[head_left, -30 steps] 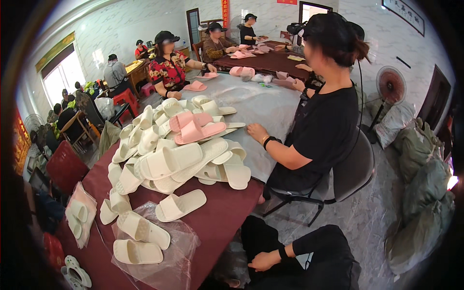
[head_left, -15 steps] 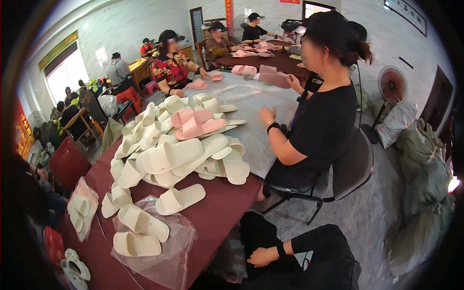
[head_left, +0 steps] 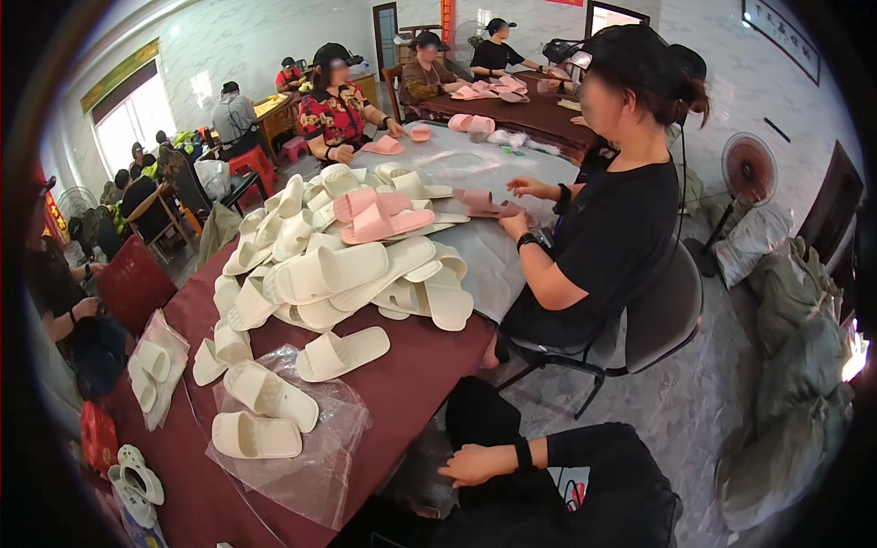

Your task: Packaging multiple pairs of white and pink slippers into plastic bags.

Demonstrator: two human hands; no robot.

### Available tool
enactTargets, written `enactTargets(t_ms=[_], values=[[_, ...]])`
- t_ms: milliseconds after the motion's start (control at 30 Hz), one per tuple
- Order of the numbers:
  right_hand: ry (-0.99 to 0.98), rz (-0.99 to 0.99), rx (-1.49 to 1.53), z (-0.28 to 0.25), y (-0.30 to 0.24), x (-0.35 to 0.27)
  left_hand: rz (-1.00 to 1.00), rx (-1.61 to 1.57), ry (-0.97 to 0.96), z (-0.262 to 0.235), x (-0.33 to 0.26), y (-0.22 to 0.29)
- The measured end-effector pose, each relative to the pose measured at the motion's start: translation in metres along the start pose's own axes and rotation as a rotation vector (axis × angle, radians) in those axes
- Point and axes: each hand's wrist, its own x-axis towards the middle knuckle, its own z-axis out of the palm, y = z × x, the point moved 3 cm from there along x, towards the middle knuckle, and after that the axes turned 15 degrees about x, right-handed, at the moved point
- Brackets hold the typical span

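Note:
My right hand (head_left: 477, 464) reaches in low at the front, below the table edge and over my dark trousers, with a black band at the wrist. It is empty and its fingers are loosely stretched out. My left hand is out of view. On the dark red table nearest me, two cream slippers (head_left: 258, 436) lie on a clear plastic bag (head_left: 333, 457). Another cream slipper (head_left: 343, 353) lies just beyond them. Farther back rises a large heap of cream slippers (head_left: 320, 274), topped by two pink slippers (head_left: 384, 222).
A co-worker in black (head_left: 603, 237) sits at the table's right side, hands on a dusky pink pair (head_left: 484, 203). Another, in a red patterned shirt (head_left: 333, 117), sits across. Bagged cream slippers (head_left: 153, 373) lie at the left edge. A chair (head_left: 662, 315), fan (head_left: 749, 169) and sacks (head_left: 795, 347) stand right.
My right hand has shifted slightly left and up, its fingers straighter. The co-worker in black has brought the dusky pink slippers down onto the table beside the heap.

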Motion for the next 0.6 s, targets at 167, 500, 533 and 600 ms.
enactTargets(t_ms=[167,500,533,600], values=[[0.145,0.003,0.165,-0.035,0.004,-0.006,0.010,0.072,0.001,-0.002,-0.002,0.019],[1.310,0.016,0.645,-0.189,0.078,-0.046,-0.033,-0.027,0.269,-0.046,0.020,0.141],[1.465,0.011,0.666,-0.203,0.098,-0.053,0.151,0.296,0.584,-0.058,0.030,0.168],[1.685,-0.042,0.689,-0.244,0.120,-0.058,0.319,0.614,0.920,-0.064,0.039,0.174]])
